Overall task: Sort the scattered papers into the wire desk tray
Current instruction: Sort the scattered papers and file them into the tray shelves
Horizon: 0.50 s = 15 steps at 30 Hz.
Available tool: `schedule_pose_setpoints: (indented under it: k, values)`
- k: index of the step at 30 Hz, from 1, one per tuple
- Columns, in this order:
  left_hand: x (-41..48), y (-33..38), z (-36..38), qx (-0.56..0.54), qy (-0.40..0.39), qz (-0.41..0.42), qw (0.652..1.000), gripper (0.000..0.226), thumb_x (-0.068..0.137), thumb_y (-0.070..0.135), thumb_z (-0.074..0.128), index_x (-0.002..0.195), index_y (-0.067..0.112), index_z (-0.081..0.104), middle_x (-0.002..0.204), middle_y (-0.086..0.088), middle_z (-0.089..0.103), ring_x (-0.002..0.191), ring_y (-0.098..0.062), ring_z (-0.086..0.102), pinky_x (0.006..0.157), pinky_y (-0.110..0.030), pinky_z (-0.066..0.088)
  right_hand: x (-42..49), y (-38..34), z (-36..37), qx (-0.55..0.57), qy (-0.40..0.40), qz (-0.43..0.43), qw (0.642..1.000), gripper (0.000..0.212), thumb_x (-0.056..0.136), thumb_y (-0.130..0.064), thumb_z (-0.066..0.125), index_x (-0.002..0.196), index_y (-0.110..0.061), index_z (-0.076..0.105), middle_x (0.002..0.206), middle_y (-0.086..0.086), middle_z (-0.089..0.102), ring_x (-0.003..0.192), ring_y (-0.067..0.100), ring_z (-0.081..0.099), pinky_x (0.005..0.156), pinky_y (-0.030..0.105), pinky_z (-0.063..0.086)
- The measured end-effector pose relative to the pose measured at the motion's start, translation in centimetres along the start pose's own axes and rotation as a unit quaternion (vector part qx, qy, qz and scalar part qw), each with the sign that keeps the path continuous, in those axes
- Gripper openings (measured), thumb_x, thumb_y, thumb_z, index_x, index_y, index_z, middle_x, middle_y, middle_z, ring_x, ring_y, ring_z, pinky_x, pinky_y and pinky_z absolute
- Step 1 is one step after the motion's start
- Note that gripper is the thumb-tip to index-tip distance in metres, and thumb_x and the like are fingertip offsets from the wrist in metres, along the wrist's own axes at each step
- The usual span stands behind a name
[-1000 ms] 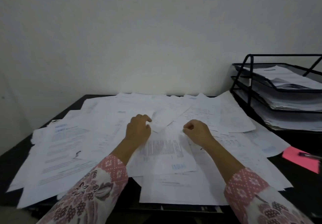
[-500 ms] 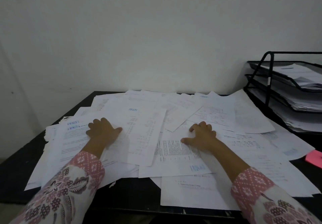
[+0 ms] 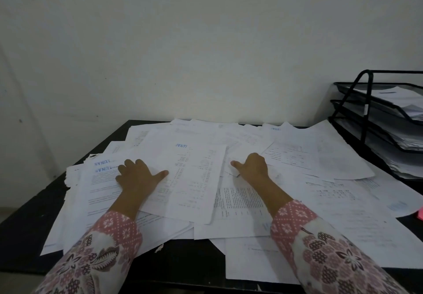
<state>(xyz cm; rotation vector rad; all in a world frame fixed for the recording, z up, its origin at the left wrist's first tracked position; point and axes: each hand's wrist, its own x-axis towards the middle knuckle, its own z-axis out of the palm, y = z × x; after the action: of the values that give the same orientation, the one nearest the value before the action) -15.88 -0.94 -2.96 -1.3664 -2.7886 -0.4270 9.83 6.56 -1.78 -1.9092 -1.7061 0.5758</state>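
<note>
White printed papers [image 3: 231, 202] lie scattered in overlapping layers over the black table [image 3: 27, 220]. My left hand [image 3: 139, 175] presses flat on them, fingers spread and the thumb stretched right onto a sheet with a blue stamp [image 3: 190, 174]. My right hand [image 3: 253, 167] rests on the papers near the middle, thumb pointing left. Its fingers are hidden behind the back of the hand. The black wire desk tray [image 3: 366, 80] stands at the far right with three tiers, each holding stacked papers.
A pale wall rises just behind the table. A pink note [image 3: 420, 213] peeks out at the right edge, in front of the tray. Some sheets overhang the table's front edge [image 3: 251, 268]. Bare black tabletop shows at the left and front left.
My left hand went from the middle to the left and flattened out on the papers; the stamped sheet now lies on top beside it. My right hand shifted slightly, its fingers now out of sight.
</note>
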Motion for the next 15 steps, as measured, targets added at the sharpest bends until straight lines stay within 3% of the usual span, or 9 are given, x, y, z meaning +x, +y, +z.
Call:
schedule_pose_setpoints:
  k: [4, 5, 7, 9, 11, 13, 15]
  values:
    - [-0.2, -0.1, 0.3, -0.016, 0.013, 0.008, 1.0, 0.08, 0.074, 0.074, 0.052, 0.119, 0.008, 0.043, 0.124, -0.014, 0.042, 0.117, -0.03, 0.04, 0.093, -0.041, 0.038, 0.7, -1.8, 0.6, 0.008, -0.009, 0.068, 0.998, 0.052, 0.073, -0.028, 0.079, 0.108, -0.001, 0.052, 0.11, 0.012, 0.059, 0.103, 0.023, 0.06, 0.075, 0.027, 0.047]
    - [-0.2, -0.2, 0.4, -0.018, 0.015, 0.008, 1.0, 0.08, 0.075, 0.073, 0.052, 0.119, 0.008, 0.043, 0.125, -0.014, 0.042, 0.118, -0.03, 0.04, 0.093, -0.041, 0.038, 1.0, -1.9, 0.6, 0.012, -0.018, 0.082, 0.996, 0.044, 0.076, -0.022, 0.077, 0.105, 0.0, 0.053, 0.106, 0.011, 0.06, 0.098, 0.022, 0.061, 0.073, 0.025, 0.046]
    - [-0.2, -0.3, 0.5, -0.023, 0.02, 0.011, 0.999, 0.079, 0.075, 0.073, 0.051, 0.119, 0.009, 0.044, 0.126, -0.014, 0.042, 0.119, -0.03, 0.039, 0.094, -0.041, 0.038, 1.5, -1.8, 0.4, 0.043, -0.019, 0.097, 0.994, 0.02, 0.084, -0.012, 0.067, 0.078, -0.004, 0.05, 0.082, 0.007, 0.056, 0.073, 0.018, 0.057, 0.06, 0.021, 0.044]
    - [-0.1, -0.5, 0.6, -0.031, 0.022, 0.016, 0.999, 0.077, 0.075, 0.073, 0.051, 0.118, 0.01, 0.045, 0.125, -0.013, 0.043, 0.118, -0.029, 0.04, 0.093, -0.041, 0.039, 2.0, -1.5, -0.2, 0.088, 0.004, 0.106, 0.99, 0.027, 0.088, -0.007, 0.058, 0.066, -0.006, 0.042, 0.067, 0.006, 0.047, 0.059, 0.017, 0.049, 0.048, 0.023, 0.042]
    - [0.0, -0.6, 0.8, -0.039, 0.025, 0.021, 0.999, 0.076, 0.075, 0.072, 0.052, 0.119, 0.01, 0.045, 0.124, -0.013, 0.044, 0.118, -0.029, 0.04, 0.093, -0.041, 0.039, 2.6, -0.8, -1.4, 0.152, 0.03, 0.115, 0.981, 0.019, 0.089, -0.003, 0.055, 0.072, -0.002, 0.046, 0.069, 0.009, 0.048, 0.066, 0.024, 0.053, 0.047, 0.027, 0.044]
    - [0.1, -0.7, 0.8, -0.046, 0.026, 0.021, 0.998, 0.075, 0.076, 0.071, 0.053, 0.122, 0.012, 0.046, 0.125, -0.013, 0.044, 0.119, -0.029, 0.04, 0.093, -0.041, 0.039, 3.0, 0.2, -2.9, 0.2, 0.061, 0.124, 0.97, 0.011, 0.089, -0.002, 0.055, 0.08, -0.001, 0.05, 0.082, 0.014, 0.057, 0.072, 0.024, 0.053, 0.041, 0.024, 0.037]
    - [0.2, -0.5, 0.7, -0.057, 0.022, 0.021, 0.998, 0.072, 0.077, 0.068, 0.055, 0.121, 0.012, 0.046, 0.124, -0.012, 0.045, 0.118, -0.028, 0.04, 0.091, -0.04, 0.039, 3.3, 1.2, -4.6, 0.301, 0.083, 0.148, 0.938, 0.008, 0.087, 0.004, 0.058, 0.081, 0.002, 0.053, 0.094, 0.018, 0.063, 0.059, 0.022, 0.057, 0.032, 0.023, 0.041]
